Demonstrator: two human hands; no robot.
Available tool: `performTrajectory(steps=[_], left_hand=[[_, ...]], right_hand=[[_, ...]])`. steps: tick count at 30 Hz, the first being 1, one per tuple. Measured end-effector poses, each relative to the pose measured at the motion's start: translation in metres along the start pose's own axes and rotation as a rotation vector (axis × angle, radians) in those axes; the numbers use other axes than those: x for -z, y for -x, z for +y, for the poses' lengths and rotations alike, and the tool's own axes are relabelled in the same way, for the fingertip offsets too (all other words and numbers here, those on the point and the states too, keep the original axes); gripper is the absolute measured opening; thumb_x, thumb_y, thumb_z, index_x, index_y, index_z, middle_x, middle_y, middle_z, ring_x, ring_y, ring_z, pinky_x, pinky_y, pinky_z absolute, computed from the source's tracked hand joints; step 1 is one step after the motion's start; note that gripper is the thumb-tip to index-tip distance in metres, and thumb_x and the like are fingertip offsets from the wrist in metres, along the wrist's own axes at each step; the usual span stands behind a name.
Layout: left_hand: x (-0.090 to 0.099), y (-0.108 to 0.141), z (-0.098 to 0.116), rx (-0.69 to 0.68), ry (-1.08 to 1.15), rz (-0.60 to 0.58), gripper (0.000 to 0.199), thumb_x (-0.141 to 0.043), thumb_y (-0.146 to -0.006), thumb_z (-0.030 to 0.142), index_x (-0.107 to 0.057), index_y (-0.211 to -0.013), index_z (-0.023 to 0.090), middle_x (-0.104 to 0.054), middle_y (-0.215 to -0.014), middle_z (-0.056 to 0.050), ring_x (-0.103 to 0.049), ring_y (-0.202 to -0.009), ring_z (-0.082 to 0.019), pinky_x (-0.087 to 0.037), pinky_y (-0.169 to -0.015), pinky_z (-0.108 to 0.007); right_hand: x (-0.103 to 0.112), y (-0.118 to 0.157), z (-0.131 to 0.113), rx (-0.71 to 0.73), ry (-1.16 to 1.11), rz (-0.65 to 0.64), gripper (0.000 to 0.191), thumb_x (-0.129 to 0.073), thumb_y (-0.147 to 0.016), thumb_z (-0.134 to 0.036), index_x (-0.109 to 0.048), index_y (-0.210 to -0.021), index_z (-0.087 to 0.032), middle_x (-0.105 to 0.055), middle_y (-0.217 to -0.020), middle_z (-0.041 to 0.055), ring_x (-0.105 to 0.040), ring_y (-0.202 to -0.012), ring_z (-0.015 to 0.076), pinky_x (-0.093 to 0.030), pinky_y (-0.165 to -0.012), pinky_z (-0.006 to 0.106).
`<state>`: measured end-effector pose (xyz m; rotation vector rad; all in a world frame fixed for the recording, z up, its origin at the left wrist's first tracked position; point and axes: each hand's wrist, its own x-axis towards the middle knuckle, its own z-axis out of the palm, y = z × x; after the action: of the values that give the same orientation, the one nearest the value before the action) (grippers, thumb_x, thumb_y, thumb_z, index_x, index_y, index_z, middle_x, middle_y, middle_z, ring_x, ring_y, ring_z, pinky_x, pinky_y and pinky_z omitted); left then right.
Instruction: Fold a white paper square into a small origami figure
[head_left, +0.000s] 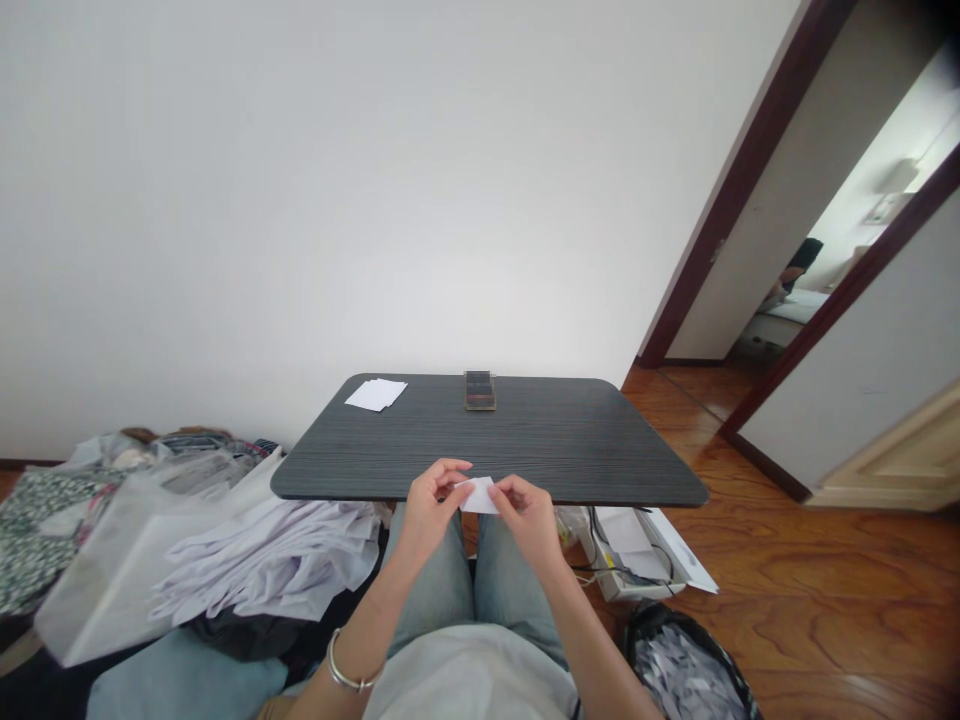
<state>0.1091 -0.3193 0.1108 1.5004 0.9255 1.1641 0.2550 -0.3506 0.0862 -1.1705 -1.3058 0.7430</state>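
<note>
Fingers of the left hand (435, 492) and right hand (525, 500), nearly closed, pinch a small white paper (478, 494) at the near edge of a dark surface (555, 430). White sheets (376, 394) lie far left; no writing is legible.

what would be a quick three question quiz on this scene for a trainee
1. Multiple choice: what do the bare left hand and bare right hand hold between them?
a) a blue plastic cup
b) a small white piece of paper
c) a red wooden pencil

2. True or false: the flat white sheets lie left of the small dark rectangular object on the dark wood-grain tabletop.

3. Short answer: which arm wears the silver-coloured bangle?

Key: 1 b; 2 true; 3 the left arm
</note>
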Motion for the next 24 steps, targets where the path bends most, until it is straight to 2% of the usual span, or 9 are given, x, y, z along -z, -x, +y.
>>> performTrajectory(steps=[3, 6, 10, 14, 16, 19, 24], left_hand=[[0.002, 0.0, 0.0, -0.039, -0.082, 0.004, 0.023, -0.061, -0.072, 0.028, -0.062, -0.091, 0.015, -0.062, -0.073, -0.002, -0.055, -0.064, -0.013, -0.04, -0.06, -0.022], [0.004, -0.001, -0.002, -0.07, -0.09, -0.058, 0.02, -0.059, -0.075, 0.028, -0.063, -0.09, 0.016, -0.062, -0.082, -0.004, -0.056, -0.074, -0.015, -0.042, -0.066, -0.024], [0.006, -0.004, -0.009, -0.06, 0.006, -0.147, 0.018, -0.059, -0.075, 0.028, -0.063, -0.088, 0.016, -0.06, -0.082, -0.004, -0.055, -0.073, -0.015, -0.044, -0.066, -0.024], [0.004, -0.005, -0.018, -0.069, 0.126, -0.177, 0.017, -0.064, -0.071, 0.024, -0.064, -0.086, 0.016, -0.055, -0.102, -0.007, -0.056, -0.081, -0.015, -0.046, -0.069, -0.025], [0.003, -0.006, -0.021, -0.045, 0.153, -0.19, 0.018, -0.065, -0.07, 0.023, -0.064, -0.086, 0.016, -0.057, -0.101, -0.007, -0.057, -0.083, -0.016, -0.046, -0.072, -0.026], [0.002, -0.006, -0.021, 0.022, 0.166, -0.175, 0.02, -0.065, -0.07, 0.024, -0.064, -0.088, 0.015, -0.063, -0.092, -0.007, -0.059, -0.083, -0.017, -0.046, -0.075, -0.028], [0.003, -0.006, -0.013, 0.104, 0.164, -0.073, 0.026, -0.065, -0.069, 0.026, -0.064, -0.09, 0.012, -0.068, -0.088, -0.008, -0.062, -0.078, -0.019, -0.047, -0.073, -0.03]], right_hand=[[-0.002, -0.002, -0.001, -0.059, -0.091, -0.018, 0.027, -0.056, -0.077, -0.038, -0.053, -0.06, -0.017, -0.048, -0.048, -0.0042, -0.043, -0.043, 0.0089, -0.033, -0.041, 0.02], [-0.004, -0.005, 0.001, -0.099, -0.165, 0.005, 0.029, -0.057, -0.076, -0.04, -0.05, -0.058, -0.018, -0.046, -0.046, -0.0051, -0.04, -0.04, 0.0083, -0.03, -0.039, 0.02], [-0.006, -0.009, 0.005, -0.114, -0.197, 0.046, 0.032, -0.058, -0.074, -0.042, -0.049, -0.055, -0.018, -0.046, -0.044, -0.0048, -0.04, -0.039, 0.0086, -0.03, -0.039, 0.02], [-0.006, -0.01, 0.006, -0.131, -0.256, 0.091, 0.031, -0.059, -0.073, -0.041, -0.051, -0.055, -0.017, -0.047, -0.042, -0.0049, -0.04, -0.038, 0.0083, -0.03, -0.039, 0.02], [-0.007, -0.01, 0.006, -0.149, -0.307, 0.096, 0.03, -0.06, -0.073, -0.039, -0.051, -0.055, -0.017, -0.048, -0.042, -0.0048, -0.04, -0.038, 0.008, -0.031, -0.039, 0.02], [-0.009, -0.01, 0.004, -0.184, -0.383, 0.054, 0.029, -0.062, -0.072, -0.038, -0.053, -0.054, -0.017, -0.049, -0.043, -0.0047, -0.041, -0.039, 0.0078, -0.032, -0.04, 0.02], [-0.005, -0.009, 0.001, -0.22, -0.458, -0.065, 0.025, -0.063, -0.071, -0.04, -0.062, -0.062, -0.016, -0.056, -0.05, -0.0023, -0.05, -0.045, 0.0099, -0.04, -0.043, 0.02]])
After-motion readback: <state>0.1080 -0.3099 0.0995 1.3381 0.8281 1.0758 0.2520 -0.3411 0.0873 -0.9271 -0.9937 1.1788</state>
